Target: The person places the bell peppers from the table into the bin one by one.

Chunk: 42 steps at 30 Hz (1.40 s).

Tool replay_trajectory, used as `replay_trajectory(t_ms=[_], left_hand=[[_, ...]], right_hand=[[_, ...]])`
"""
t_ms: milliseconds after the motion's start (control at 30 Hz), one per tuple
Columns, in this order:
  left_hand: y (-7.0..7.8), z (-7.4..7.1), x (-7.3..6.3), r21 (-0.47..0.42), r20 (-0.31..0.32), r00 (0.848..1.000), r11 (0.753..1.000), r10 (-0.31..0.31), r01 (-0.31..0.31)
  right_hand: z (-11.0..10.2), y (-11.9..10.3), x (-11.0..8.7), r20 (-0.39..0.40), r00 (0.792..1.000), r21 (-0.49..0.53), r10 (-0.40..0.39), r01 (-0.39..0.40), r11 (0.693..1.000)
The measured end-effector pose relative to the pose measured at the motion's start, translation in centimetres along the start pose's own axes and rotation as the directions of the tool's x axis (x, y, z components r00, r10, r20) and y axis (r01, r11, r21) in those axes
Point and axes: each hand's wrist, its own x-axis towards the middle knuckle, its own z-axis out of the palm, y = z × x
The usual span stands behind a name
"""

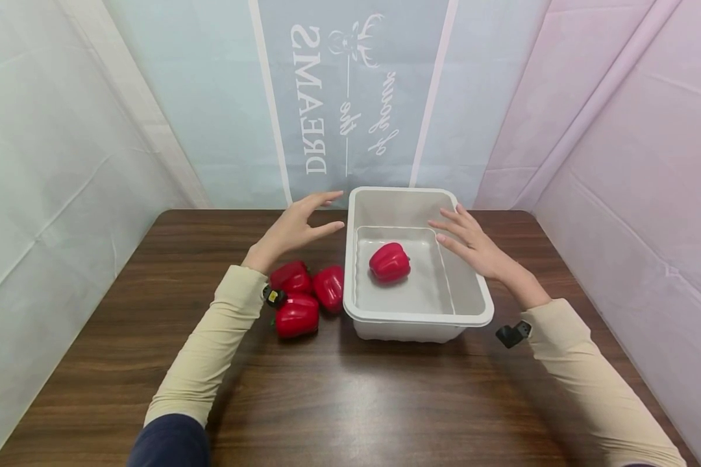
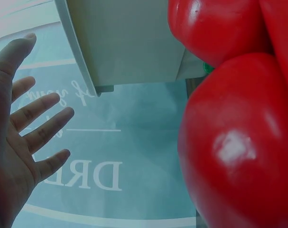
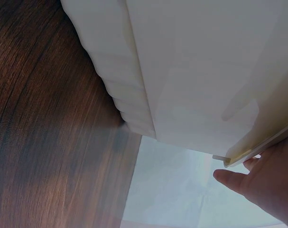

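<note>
My left hand (image 1: 292, 227), fingers spread and holding nothing, hovers beyond three red bell peppers and left of the white plastic bin (image 1: 417, 318). Those peppers lie together on the table: one at the back (image 1: 291, 277), one against the bin's left side (image 1: 330, 289), one in front (image 1: 298, 316). In the left wrist view a red pepper (image 2: 234, 142) looms close at the right. A single bell pepper (image 1: 390, 263) lies inside the bin on its floor. Over the bin's right rim my right hand (image 1: 470, 243) reaches with spread fingers, also holding nothing.
The dark wooden table (image 1: 350, 402) carries the bin near its back edge. A printed cloth (image 1: 350, 97) hangs right behind it, and pale cloth walls (image 1: 637, 162) enclose both sides. Small black cameras sit on both wrists, the right one (image 1: 513, 335) beside the bin.
</note>
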Motion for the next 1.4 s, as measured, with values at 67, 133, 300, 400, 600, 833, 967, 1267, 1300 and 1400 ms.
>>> replay_trajectory(t_ms=[67,133,300,400,600,833,967,1267,1300,1400], left_hand=[[-0.1,0.0,0.0,-0.001,-0.002,1.0,1.0,0.003,-0.003],[-0.1,-0.1,0.0,0.0,-0.004,1.0,1.0,0.009,-0.009],[-0.2,-0.3,0.0,0.003,-0.01,1.0,1.0,0.024,-0.024],[-0.2,-0.5,-0.1,0.007,-0.003,1.0,1.0,0.014,-0.014],[-0.4,-0.5,-0.4,0.013,0.016,1.0,1.0,0.011,-0.011],[-0.3,-0.4,-0.9,0.009,0.027,0.999,1.0,-0.019,0.019],[-0.4,-0.4,-1.2,0.012,0.039,0.999,1.0,-0.022,0.022],[-0.7,-0.6,-1.8,0.029,0.059,0.998,0.999,-0.037,0.036],[-0.7,-0.6,-1.9,0.029,0.06,0.998,0.999,-0.037,0.035],[-0.8,-0.6,-2.1,0.032,0.065,0.997,0.999,-0.041,0.039]], right_hand=[[0.0,0.0,0.0,-0.001,1.0,-0.001,0.001,-0.001,1.0],[-0.1,0.0,0.0,-0.001,1.0,-0.002,0.002,-0.002,1.0],[-0.2,-0.1,0.1,-0.002,1.0,-0.002,0.002,-0.002,1.0],[-0.3,-0.1,0.2,-0.003,1.0,-0.001,0.0,0.0,1.0],[-0.2,0.0,0.1,-0.005,1.0,-0.001,-0.002,0.002,1.0],[0.1,0.2,0.0,-0.002,1.0,-0.004,-0.006,0.006,1.0],[0.1,0.2,0.0,0.0,1.0,0.003,0.001,-0.001,1.0],[0.1,0.1,-0.1,-0.017,1.0,0.012,-0.01,0.011,1.0],[0.1,0.1,-0.1,-0.017,1.0,0.012,-0.011,0.012,1.0],[0.2,0.1,-0.1,-0.017,1.0,0.013,-0.011,0.012,1.0]])
